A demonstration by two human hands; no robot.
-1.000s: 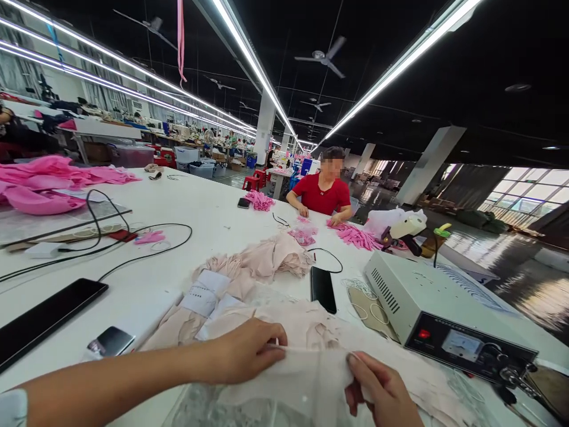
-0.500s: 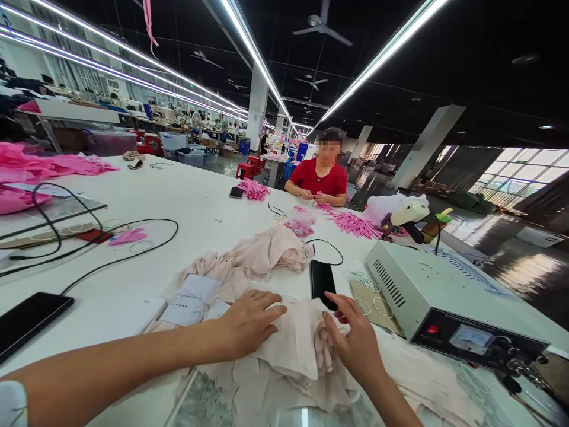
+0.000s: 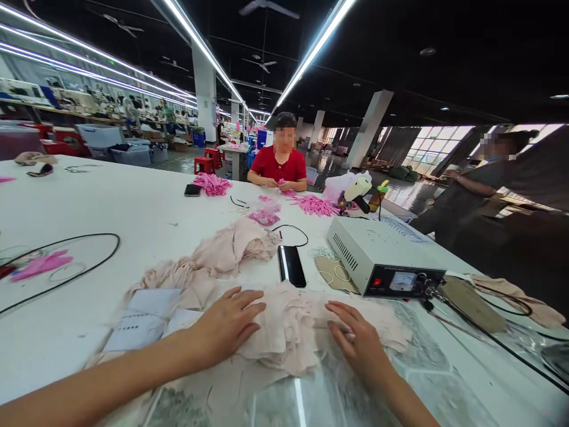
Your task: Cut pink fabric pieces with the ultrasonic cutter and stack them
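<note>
A heap of pale pink fabric pieces [image 3: 288, 323] lies on the white table [image 3: 133, 207] right in front of me. My left hand [image 3: 226, 323] rests flat on its left side with fingers stretched out. On the heap's right side lies my right hand [image 3: 358, 338], fingers extended and pressing the cloth. More of the same pale fabric [image 3: 231, 246] is bunched farther back. White paper tags [image 3: 142, 314] sit to the left of the heap.
A black phone [image 3: 291, 265] lies behind the heap. A white metal control box [image 3: 382, 261] with a dial stands to the right, cables trailing. A person in a red top [image 3: 282, 166] sits across with pink pieces [image 3: 313, 204]. Another person [image 3: 466, 190] stands at the right.
A second ago both hands held a fabric piece up near me; now they lie flat on the heap. The view has swung right, bringing in the person standing at the right.
</note>
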